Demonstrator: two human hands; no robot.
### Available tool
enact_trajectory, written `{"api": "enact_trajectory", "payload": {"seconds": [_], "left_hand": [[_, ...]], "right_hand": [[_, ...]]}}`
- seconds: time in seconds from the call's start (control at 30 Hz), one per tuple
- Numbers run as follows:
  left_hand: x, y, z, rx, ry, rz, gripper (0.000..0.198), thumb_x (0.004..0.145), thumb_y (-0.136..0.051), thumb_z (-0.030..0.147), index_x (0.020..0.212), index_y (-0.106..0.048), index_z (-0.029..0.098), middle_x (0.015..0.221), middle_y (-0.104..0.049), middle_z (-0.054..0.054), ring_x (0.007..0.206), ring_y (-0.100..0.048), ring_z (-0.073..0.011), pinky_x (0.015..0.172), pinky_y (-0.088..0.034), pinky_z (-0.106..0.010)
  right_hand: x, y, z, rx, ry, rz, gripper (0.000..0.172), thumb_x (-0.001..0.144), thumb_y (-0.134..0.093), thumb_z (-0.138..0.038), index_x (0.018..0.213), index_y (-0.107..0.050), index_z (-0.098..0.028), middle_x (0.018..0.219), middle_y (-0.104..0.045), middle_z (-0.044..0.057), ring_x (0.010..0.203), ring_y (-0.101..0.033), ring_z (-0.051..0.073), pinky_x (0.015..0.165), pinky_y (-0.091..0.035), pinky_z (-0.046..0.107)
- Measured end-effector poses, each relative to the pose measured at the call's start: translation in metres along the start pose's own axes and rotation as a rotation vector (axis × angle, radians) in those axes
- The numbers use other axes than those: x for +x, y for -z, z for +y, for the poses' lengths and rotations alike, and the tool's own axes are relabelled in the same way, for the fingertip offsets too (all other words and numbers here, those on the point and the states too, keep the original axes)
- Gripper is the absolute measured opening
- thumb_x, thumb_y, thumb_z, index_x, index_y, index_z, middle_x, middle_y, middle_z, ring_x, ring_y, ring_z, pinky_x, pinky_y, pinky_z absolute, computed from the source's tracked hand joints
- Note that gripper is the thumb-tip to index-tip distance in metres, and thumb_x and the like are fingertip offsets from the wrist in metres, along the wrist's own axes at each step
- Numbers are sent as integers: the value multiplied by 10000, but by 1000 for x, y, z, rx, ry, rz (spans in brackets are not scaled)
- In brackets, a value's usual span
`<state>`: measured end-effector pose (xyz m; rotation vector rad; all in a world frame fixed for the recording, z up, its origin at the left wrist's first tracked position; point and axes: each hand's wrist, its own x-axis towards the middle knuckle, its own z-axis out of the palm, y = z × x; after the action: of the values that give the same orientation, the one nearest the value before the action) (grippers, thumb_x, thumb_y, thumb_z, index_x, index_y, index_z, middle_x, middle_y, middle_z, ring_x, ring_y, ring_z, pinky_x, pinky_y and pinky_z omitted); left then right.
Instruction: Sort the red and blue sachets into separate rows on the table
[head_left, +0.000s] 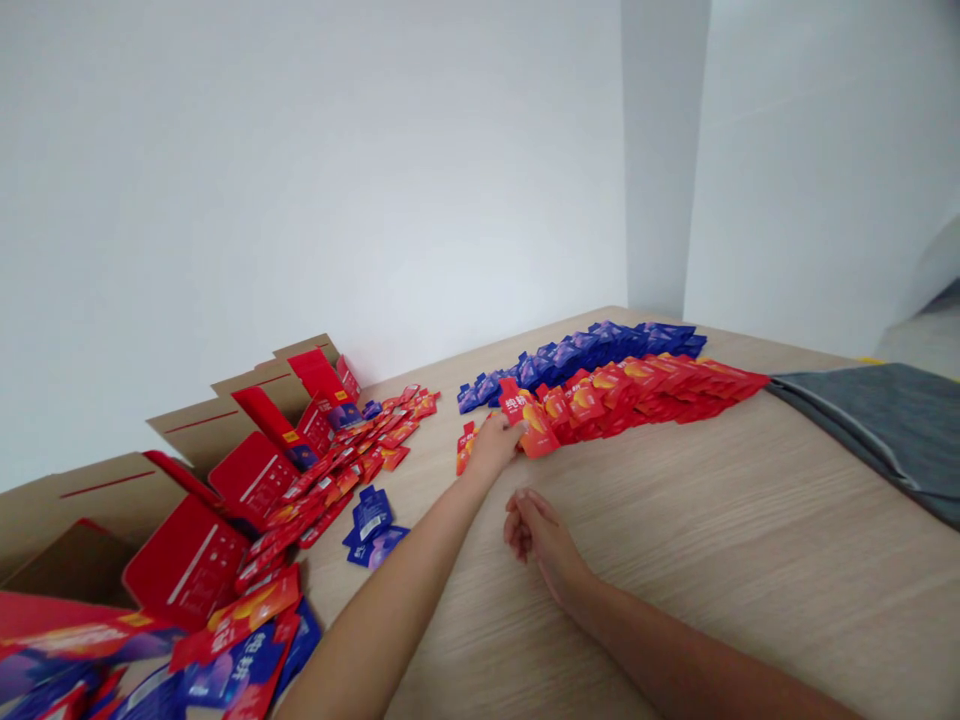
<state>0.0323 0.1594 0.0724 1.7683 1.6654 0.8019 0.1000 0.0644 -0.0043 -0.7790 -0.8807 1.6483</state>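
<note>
A pale wood-grain tabletop (750, 560) spreads under the right hand (536, 535) and away to its right. Well beyond the left hand (495, 445) rises a plain white painted wall (300, 180), which meets a square white pillar (664, 150) farther right. Far to the right of the right hand, a grey fabric sheet (885, 420) lies at the table's edge. The light is soft and even, with only faint shadows.

Red with orange-yellow blotch and white characters: packet (527, 420) in the left grip (495, 445). Just right of it, red-and-orange row (660, 390); beyond, deep blue row (592, 345). Pale wood-grain tabletop (712, 540) beneath. Left of the grip, red boxes (255, 475) with brown cardboard flaps.
</note>
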Motion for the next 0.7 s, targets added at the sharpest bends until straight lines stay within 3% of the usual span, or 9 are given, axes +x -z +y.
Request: {"api": "enact_trajectory", "payload": {"seconds": [0.2,0.33,0.47,0.57,0.7], "left_hand": [[71,-13,18,165,13,20,289,702,-607,268,450,-510,165,414,-473,15,501,-501,-130,513,-338,-229],[85,-8,12,224,41,34,373,761,-538,351,439,-537,162,422,-515,-22,484,-519,-143,510,-356,-241],[65,16,-25,279,77,136,333,802,-471,331,565,-609,142,507,-586,-38,521,-555,-143,515,-377,-229],[33,47,-71,339,141,245,223,796,-449,214,753,-647,121,656,-656,-53,623,-602,-144,573,-417,-220],[-18,95,-135,461,224,408,272,787,-410,141,963,-615,124,910,-673,-77,855,-615,-161,745,-448,-243]], "right_hand": [[1,1,5,-61,-22,-75,391,719,-478,-588,711,-433,-200,461,-498,-59,321,-393,53,300,-253,159],[3,2,6,-51,-30,-68,385,715,-473,-586,710,-429,-203,455,-490,-62,316,-386,50,296,-247,158],[6,3,8,-78,-43,-88,388,705,-477,-585,717,-435,-199,468,-508,-57,314,-392,52,296,-261,160],[4,2,7,-111,-49,-85,373,702,-486,-565,719,-442,-194,470,-515,-55,319,-399,56,296,-260,159],[-1,2,3,-154,-17,-67,336,716,-496,-522,714,-457,-189,485,-525,-52,347,-416,64,313,-280,160]]}}
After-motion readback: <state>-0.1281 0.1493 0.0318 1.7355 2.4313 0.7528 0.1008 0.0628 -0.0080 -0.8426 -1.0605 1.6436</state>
